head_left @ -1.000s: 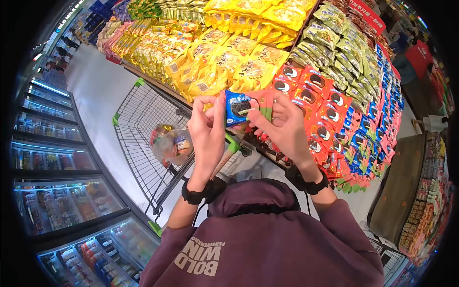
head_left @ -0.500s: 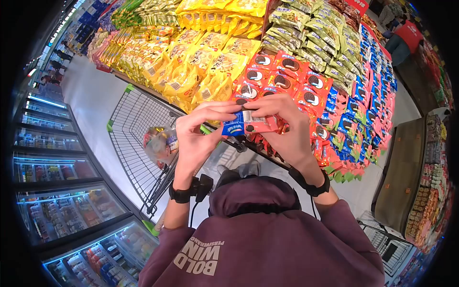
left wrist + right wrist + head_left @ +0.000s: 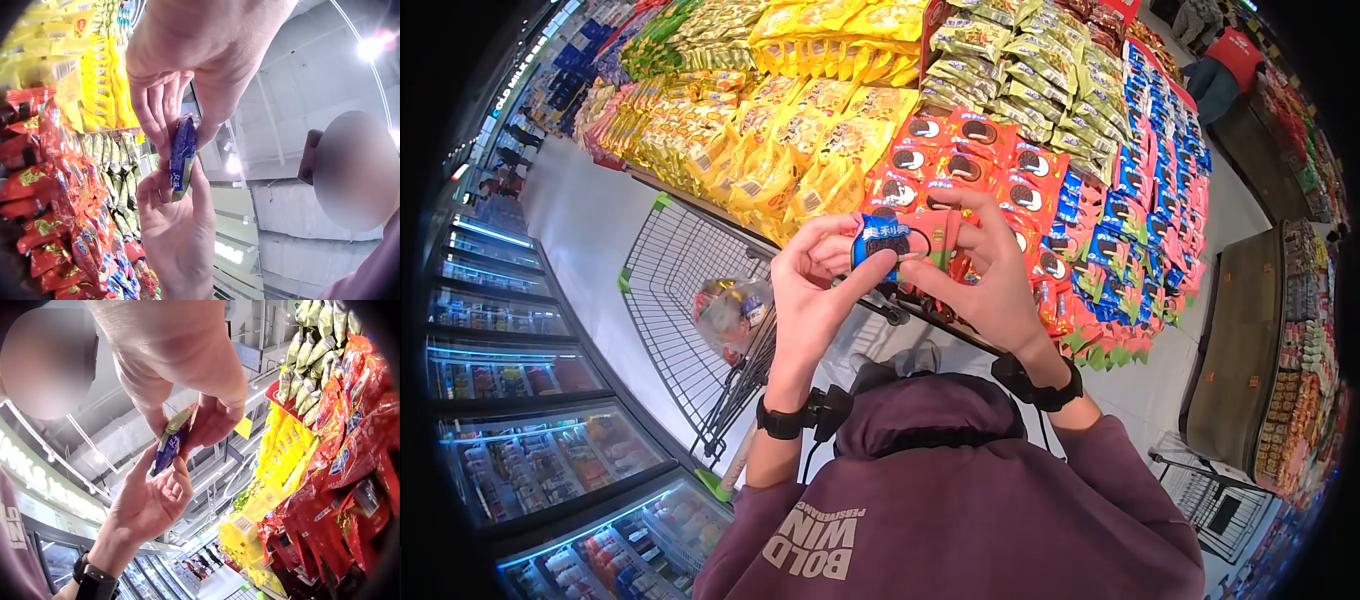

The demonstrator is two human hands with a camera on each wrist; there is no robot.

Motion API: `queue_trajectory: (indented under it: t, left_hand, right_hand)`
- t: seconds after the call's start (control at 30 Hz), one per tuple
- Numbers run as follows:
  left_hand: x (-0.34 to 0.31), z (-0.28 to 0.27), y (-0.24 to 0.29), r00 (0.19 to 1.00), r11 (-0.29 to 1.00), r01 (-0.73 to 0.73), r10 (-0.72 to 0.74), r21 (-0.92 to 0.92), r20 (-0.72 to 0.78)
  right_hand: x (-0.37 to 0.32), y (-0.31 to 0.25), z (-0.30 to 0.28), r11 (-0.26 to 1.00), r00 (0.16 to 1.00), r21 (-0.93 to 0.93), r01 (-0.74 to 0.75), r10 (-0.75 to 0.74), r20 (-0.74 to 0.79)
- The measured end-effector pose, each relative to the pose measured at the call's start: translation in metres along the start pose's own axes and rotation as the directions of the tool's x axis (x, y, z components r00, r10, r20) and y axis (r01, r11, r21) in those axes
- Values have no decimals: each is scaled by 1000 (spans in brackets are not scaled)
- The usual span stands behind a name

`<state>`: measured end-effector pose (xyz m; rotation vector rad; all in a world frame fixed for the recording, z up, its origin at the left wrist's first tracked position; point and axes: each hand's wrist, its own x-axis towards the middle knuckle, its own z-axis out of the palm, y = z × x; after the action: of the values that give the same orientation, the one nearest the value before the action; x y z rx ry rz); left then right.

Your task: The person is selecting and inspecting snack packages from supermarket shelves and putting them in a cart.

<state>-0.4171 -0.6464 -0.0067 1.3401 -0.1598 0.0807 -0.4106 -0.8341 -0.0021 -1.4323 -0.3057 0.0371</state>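
A small blue, pink and green packet of sandwich cookies (image 3: 882, 232) is held up in front of the chest, its printed front turned toward the head camera. My left hand (image 3: 808, 290) pinches the blue end, thumb over the front. The other end is pinched by my right hand (image 3: 992, 290), its thumb along the lower edge and fingers behind. In the left wrist view the packet (image 3: 183, 153) appears edge-on between both hands. The right wrist view shows the packet (image 3: 172, 444) tilted, with fingertips at both ends.
Red cookie packets (image 3: 960, 165) are heaped on the display just beyond the hands, beside yellow bags (image 3: 830, 140), green packets (image 3: 1025, 75) and blue-pink packets (image 3: 1135, 200). A shopping cart (image 3: 665, 290) holding a clear bag (image 3: 732, 318) stands at left, near glass-fronted coolers (image 3: 540, 370).
The packet turned to show its barcode side half a second ago, then back to its printed front now. Both hands shifted their fingers on it. The display moved left in the head view.
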Motion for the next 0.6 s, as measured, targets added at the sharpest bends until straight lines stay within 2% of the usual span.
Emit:
queue_trajectory:
  t: [0.1,0.13,0.17,0.27,0.33,0.37,0.5,0.6]
  left_hand:
    - [-3,4,2,996,993,84,-86,-78,-31]
    - [-4,3,2,994,991,103,-106,-81,-39]
    - [-5,3,3,991,989,121,-126,-85,-46]
    - [-10,3,3,987,985,152,-156,-81,-39]
    - [-14,1,6,987,985,155,-158,-78,-28]
    - [-15,-1,9,988,986,152,-154,-75,-22]
    - [-23,-16,22,974,976,212,-208,-43,88]
    - [-29,-33,14,998,959,-33,17,281,59]
  right_hand:
    - [-4,-3,2,974,981,-137,178,-187,-58]
    - [-3,-5,1,892,943,-326,312,-332,-6]
    - [-2,-7,-3,755,886,-494,431,-458,73]
    - [-3,-6,-10,438,780,-688,579,-543,311]
    - [-3,7,-10,362,738,-683,635,-545,398]
    - [-4,8,-7,384,728,-665,640,-579,366]
    - [-10,-1,9,680,865,-541,495,-444,233]
    - [-18,-2,27,856,963,-448,258,-267,44]
